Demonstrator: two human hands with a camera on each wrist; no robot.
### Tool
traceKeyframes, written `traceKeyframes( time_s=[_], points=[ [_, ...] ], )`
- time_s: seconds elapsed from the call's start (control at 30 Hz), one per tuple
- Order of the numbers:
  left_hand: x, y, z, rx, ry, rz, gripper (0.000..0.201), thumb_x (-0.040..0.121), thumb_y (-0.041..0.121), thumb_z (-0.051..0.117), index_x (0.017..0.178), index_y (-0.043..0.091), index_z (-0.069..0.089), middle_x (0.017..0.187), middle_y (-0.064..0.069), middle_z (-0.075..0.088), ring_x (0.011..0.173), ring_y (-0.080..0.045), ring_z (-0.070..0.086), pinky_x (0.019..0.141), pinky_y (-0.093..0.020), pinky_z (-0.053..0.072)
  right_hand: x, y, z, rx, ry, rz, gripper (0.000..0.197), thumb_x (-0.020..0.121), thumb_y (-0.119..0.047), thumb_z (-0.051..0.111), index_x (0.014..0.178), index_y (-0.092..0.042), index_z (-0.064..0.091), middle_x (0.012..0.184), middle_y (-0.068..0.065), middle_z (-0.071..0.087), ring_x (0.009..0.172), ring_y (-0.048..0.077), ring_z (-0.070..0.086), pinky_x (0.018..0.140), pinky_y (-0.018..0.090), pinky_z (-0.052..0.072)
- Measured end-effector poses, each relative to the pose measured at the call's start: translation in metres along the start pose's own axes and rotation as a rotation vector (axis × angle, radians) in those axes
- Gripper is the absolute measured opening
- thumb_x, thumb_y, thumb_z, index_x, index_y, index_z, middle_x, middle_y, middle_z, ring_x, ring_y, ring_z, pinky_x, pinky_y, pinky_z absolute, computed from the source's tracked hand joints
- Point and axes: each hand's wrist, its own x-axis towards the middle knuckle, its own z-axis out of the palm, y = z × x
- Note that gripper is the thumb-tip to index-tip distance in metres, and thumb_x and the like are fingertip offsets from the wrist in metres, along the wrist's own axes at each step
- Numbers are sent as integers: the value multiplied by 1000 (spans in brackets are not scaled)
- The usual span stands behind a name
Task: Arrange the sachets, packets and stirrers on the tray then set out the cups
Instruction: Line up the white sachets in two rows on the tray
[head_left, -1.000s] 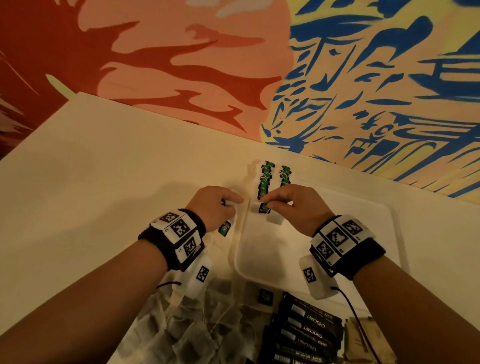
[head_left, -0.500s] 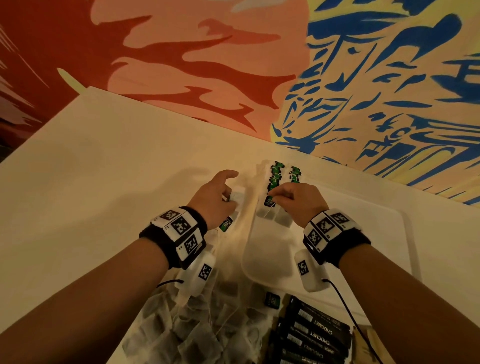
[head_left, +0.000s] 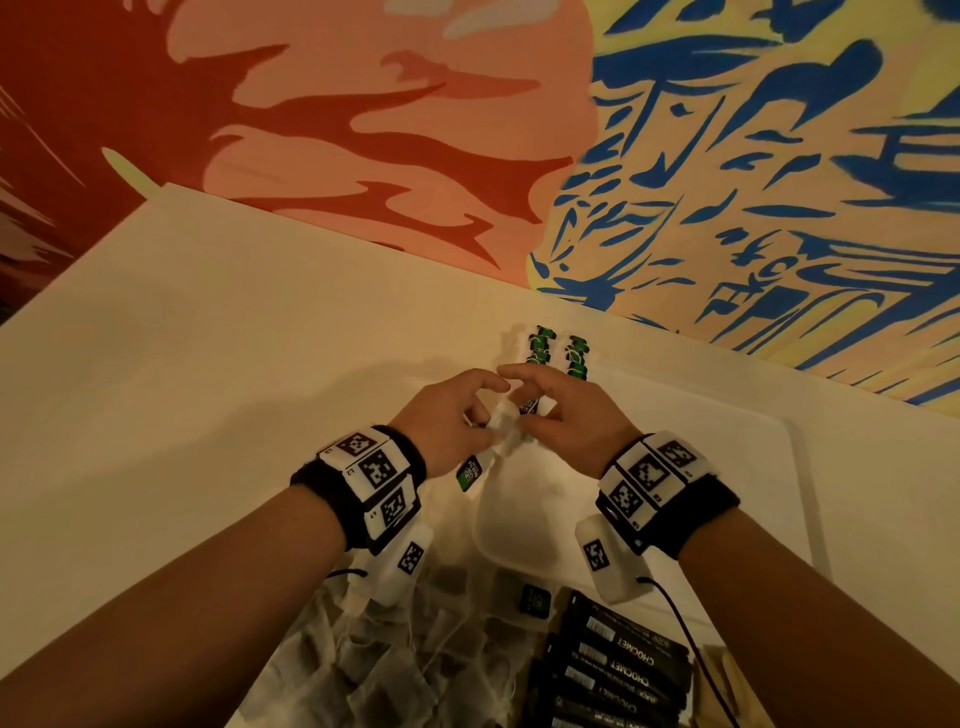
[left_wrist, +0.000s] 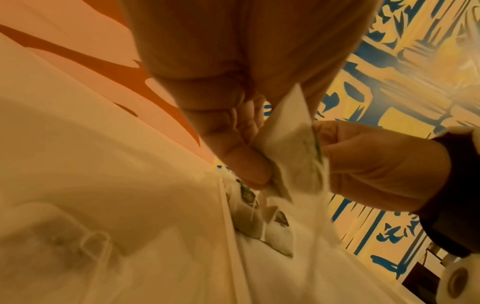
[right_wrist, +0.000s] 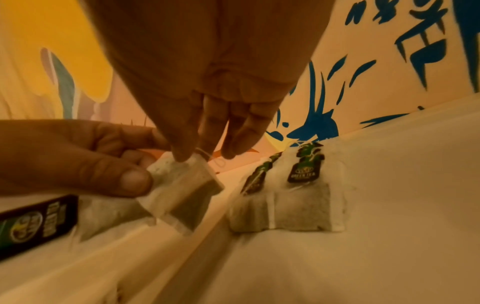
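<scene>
Together pinching one tea bag (right_wrist: 182, 191) between left hand (head_left: 447, 415) and right hand (head_left: 566, 415), fingertips curled on it, just above the tray (head_left: 779, 467) edge, likely squaring it for the rows (head_left: 558, 351) beyond.

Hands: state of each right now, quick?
Left hand: holding, thumb and fingers pinching a tea bag above the tray edge.
Right hand: holding, fingertips pinching the top of the same tea bag.
</scene>
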Motion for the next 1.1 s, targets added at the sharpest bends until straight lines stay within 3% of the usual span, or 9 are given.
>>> traceKeyframes(
  time_s=[0.17, 0.33, 0.5, 0.6, 0.7, 0.83, 0.9, 1.03, 1.1],
  points=[
    [-4, 1, 1, -50, 22, -26, 33, 81, 12, 71, 107, 28, 59, 78, 7, 64, 63, -2, 56, 58, -6, 42, -7, 2, -7, -117, 31, 111, 28, 87, -17, 62, 113, -26, 68, 87, -13, 62, 84, 3, 57, 72, 7, 37],
    [-7, 1, 3, 33, 59, -59, 17, 83, 10, 67, 83, 26, 65, 77, 11, 59, 67, -5, 53, 55, -4, 39, -15, 5, -8, -58, 223, 284, 4, 83, -32, 67, 82, -29, 69, 75, -15, 65, 76, 5, 60, 64, 13, 40],
    [-8, 8, 10, 70, 16, -63, 16, 85, 15, 67, 96, 25, 73, 82, 15, 63, 74, 1, 55, 59, 0, 38, -20, -5, 10, -43, 245, 297, 22, 81, -37, 68, 67, -26, 55, 65, -12, 55, 63, 3, 50, 55, 18, 35],
    [-7, 14, 13, 64, -8, -71, 13, 80, 18, 72, 92, 21, 75, 81, 7, 68, 76, -6, 60, 62, -8, 41, -22, -10, 20, 40, 221, 271, 19, 83, -35, 67, 69, -28, 57, 64, -13, 55, 62, 1, 50, 57, 18, 36],
    [-7, 19, 12, -25, -17, -84, 9, 74, 20, 77, 81, 15, 74, 71, 3, 67, 62, -3, 55, 58, -11, 43, -21, -12, 23, 149, 197, 231, 10, 86, -33, 65, 82, -25, 69, 77, -10, 67, 73, 5, 61, 69, 21, 48],
    [-4, 17, 9, -28, 13, -84, 9, 82, 20, 70, 76, 13, 73, 60, 3, 60, 50, 0, 46, 51, -13, 38, -24, -10, 19, 227, 216, 176, 11, 90, -29, 61, 84, -32, 70, 77, -11, 70, 72, -2, 61, 68, 11, 45],
    [-3, 15, 8, 0, 25, -113, 11, 86, 24, 67, 81, 15, 72, 57, 6, 53, 48, -3, 43, 49, -15, 35, -25, -6, 14, 223, 258, 181, 9, 87, -24, 65, 87, -34, 67, 78, -9, 68, 72, 2, 60, 68, 14, 45],
    [-4, 15, 8, 11, -5, -131, 12, 87, 27, 67, 95, 20, 73, 66, 5, 58, 54, -6, 49, 50, -13, 40, -28, -1, 3, 92, 214, 156, 32, 83, -20, 69, 112, -34, 64, 97, -10, 55, 82, 3, 57, 72, 10, 43],
    [-4, 15, 10, 4, 1, -133, 13, 86, 27, 68, 95, 20, 73, 65, 5, 57, 53, -6, 48, 47, -10, 37, -29, -1, 1, 78, 184, 145, 23, 85, -22, 68, 107, -30, 69, 96, -15, 56, 82, 0, 57, 74, 12, 44]
  ],
)
